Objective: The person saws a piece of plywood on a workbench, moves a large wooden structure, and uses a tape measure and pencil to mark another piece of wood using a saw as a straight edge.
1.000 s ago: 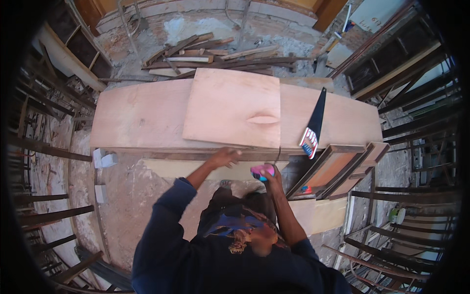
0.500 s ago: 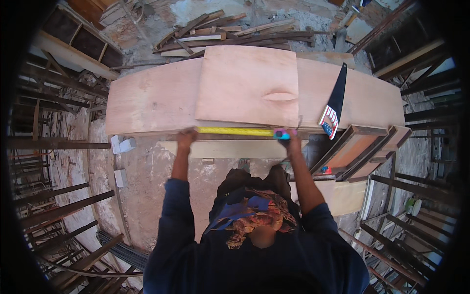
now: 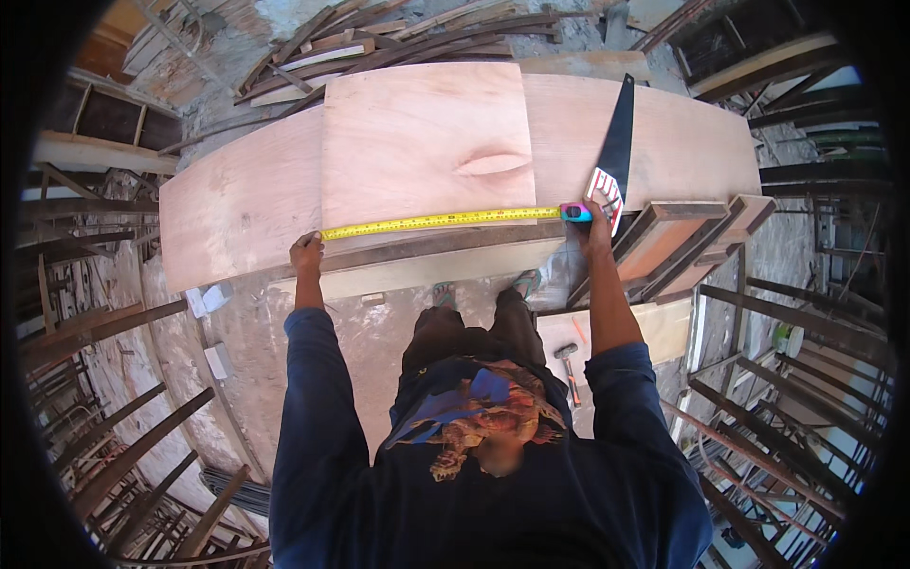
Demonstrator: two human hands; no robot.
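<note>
A yellow tape measure (image 3: 441, 223) is stretched along the near edge of a plywood piece (image 3: 427, 133), which lies on a longer plywood sheet (image 3: 237, 180). At the piece's near left corner, my left hand (image 3: 306, 252) pinches the blade's free end. My right hand (image 3: 596, 226) grips the pink and turquoise case at the other end, a little beyond the piece's right edge. Just behind that hand a handsaw (image 3: 618, 142) with a black blade and a white and red handle lies on the sheet. The lower fingers of both hands are partly hidden.
Wooden frames (image 3: 668, 242) lean at the right of the sheet. A hammer (image 3: 569, 372) lies on a board on the floor nearby. Scrap strips (image 3: 379, 47) are piled behind. White blocks (image 3: 210, 299) sit at the left, and dark timber bars (image 3: 133, 322) stick out on both sides.
Both hands have brought the tape measure from in front of the sheet up onto the plywood piece's near edge. The view has shifted, and the hammer now shows.
</note>
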